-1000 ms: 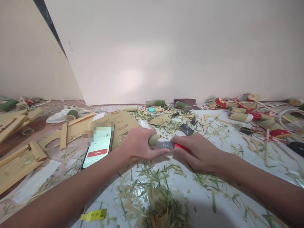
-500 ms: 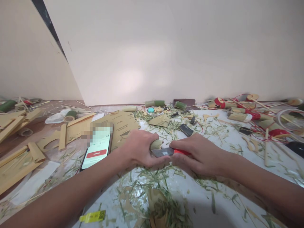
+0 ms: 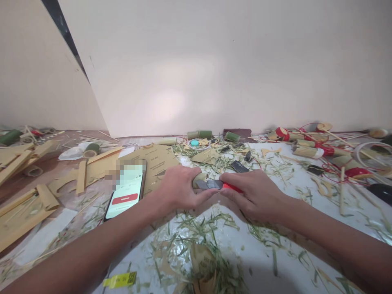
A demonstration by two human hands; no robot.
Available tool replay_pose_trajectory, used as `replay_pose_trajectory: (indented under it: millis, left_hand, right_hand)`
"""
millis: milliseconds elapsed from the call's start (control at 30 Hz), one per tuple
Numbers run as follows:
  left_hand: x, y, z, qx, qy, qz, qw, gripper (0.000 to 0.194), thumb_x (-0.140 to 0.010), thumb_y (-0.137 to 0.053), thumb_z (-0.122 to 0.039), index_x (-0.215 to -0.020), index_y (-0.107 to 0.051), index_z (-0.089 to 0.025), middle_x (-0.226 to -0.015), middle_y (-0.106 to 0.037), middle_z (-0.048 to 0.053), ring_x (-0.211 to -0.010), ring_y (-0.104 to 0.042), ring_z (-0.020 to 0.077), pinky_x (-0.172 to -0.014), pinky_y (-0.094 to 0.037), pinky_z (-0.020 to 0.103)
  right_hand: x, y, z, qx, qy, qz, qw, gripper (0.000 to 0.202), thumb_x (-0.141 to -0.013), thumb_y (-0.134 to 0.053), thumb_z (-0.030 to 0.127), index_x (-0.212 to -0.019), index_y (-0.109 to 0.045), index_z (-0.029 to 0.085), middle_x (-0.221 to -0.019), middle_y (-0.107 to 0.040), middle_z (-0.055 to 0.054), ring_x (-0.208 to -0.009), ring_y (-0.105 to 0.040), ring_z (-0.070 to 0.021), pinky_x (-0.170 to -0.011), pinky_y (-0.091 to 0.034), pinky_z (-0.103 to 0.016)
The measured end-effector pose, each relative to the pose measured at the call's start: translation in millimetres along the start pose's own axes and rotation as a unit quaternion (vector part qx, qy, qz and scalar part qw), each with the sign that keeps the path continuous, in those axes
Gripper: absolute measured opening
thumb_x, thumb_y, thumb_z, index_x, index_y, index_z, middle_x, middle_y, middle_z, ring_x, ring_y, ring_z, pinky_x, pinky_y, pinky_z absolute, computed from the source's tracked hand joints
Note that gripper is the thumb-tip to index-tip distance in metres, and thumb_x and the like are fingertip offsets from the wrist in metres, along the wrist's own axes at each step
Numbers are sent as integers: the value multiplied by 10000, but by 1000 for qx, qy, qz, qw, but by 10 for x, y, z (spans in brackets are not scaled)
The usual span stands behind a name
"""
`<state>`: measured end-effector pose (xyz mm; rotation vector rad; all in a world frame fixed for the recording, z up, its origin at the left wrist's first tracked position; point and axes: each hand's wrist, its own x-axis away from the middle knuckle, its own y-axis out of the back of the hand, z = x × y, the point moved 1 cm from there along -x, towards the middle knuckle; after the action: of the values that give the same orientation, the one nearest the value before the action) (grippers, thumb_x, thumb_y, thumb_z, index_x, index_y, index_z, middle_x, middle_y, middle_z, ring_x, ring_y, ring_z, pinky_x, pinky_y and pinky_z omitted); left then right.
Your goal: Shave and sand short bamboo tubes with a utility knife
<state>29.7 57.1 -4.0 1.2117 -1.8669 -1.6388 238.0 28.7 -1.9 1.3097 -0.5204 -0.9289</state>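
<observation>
My left hand (image 3: 182,188) is closed around a short piece of pale bamboo (image 3: 201,178), mostly hidden by the fingers. In my right hand (image 3: 252,192) is a knife with a red handle (image 3: 232,187). Its grey blade (image 3: 214,184) points left and lies against the bamboo's near side, beside my left thumb. Both hands are close together over the white sheet (image 3: 294,196). Green and pale shavings (image 3: 211,222) are scattered beneath and in front of them.
A phone (image 3: 125,200) with a lit screen lies left, on brown sandpaper (image 3: 159,159). Cut bamboo tubes (image 3: 205,134) stand along the back near a white panel (image 3: 214,73). Bamboo pieces with red string (image 3: 327,151) are heaped right. Folded tan paper strips (image 3: 45,196) cover the left side.
Both hands have moved slightly up and away from me, with the bamboo and knife. The blade has shifted a little against the bamboo.
</observation>
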Motion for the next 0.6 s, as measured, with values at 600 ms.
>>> replay_pose_trajectory:
  millis: [600]
  left_hand:
    - [-14, -1, -21, 13, 61, -26, 998, 532, -852, -418, -671, -603, -450, -202, -549, -503, 6, -524, -410, 154, -522, -239, 302]
  right_hand:
    - [-10, 137, -182, 42, -169, -66, 983, 347, -959, -305, 495, -786, -448, 232, -514, -478, 36, -490, -456, -158, -515, -232, -257]
